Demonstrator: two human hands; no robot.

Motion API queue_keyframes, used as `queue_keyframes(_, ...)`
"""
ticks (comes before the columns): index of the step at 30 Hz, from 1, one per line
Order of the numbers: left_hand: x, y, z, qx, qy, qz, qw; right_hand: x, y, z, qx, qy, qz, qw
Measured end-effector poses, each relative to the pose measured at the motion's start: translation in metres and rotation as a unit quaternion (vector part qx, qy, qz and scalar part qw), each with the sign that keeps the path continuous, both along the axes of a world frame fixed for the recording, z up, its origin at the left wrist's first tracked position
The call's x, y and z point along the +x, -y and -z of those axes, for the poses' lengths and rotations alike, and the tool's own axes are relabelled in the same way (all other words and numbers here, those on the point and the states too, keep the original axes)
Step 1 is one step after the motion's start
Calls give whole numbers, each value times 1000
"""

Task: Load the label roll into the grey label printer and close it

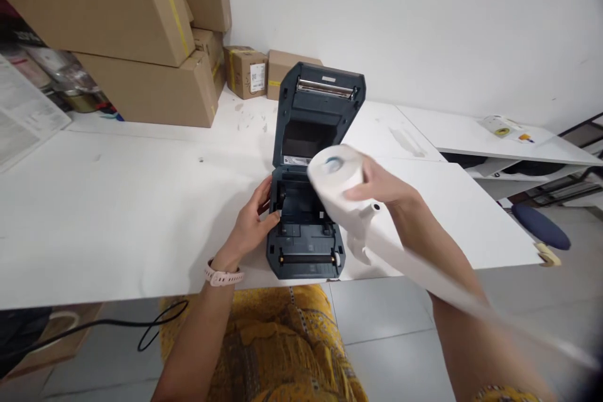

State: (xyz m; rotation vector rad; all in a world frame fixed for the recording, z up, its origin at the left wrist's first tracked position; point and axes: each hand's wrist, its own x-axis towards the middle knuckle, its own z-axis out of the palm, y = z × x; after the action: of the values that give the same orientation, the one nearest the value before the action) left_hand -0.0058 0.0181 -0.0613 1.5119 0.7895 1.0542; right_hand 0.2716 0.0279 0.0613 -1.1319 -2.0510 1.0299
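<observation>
A dark label printer (pixel 308 229) stands on the white table with its lid (pixel 323 97) raised, showing the hollow inside. My left hand (pixel 254 220) holds the printer's left side, thumb on the inner rim. In my right hand (pixel 377 182) is a white paper roll (pixel 334 169), tilted and partly blurred, just above the printer's right side. A long strip of its paper (pixel 424 270) trails down to the lower right across my right forearm. Below the roll, a white object with a round dark hole (pixel 375 207) stands right of the printer.
Cardboard boxes (pixel 146 88) are stacked at the back left, with smaller boxes (pixel 247 72) behind the printer. A black cable (pixel 117 323) hangs at the lower left. On the right are a shelf (pixel 532 144) and a blue stool seat (pixel 541 226).
</observation>
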Motion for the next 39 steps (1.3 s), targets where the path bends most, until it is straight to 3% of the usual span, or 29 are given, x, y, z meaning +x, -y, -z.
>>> queue_keyframes(5,-1,0,4,14,-14,4,1000,-40,-10,-6,-13,216,-70,974)
queue_keyframes(14,-3,1,7,3,-7,19,1000,-50,-4,-5,-11,349,-80,934)
queue_keyframes(32,-5,6,6,-14,-15,19,1000,-51,-8,10,3,380,-110,918)
queue_keyframes(39,-1,7,2,-19,-11,1,1000,-51,-10,41,129,402,-110,900)
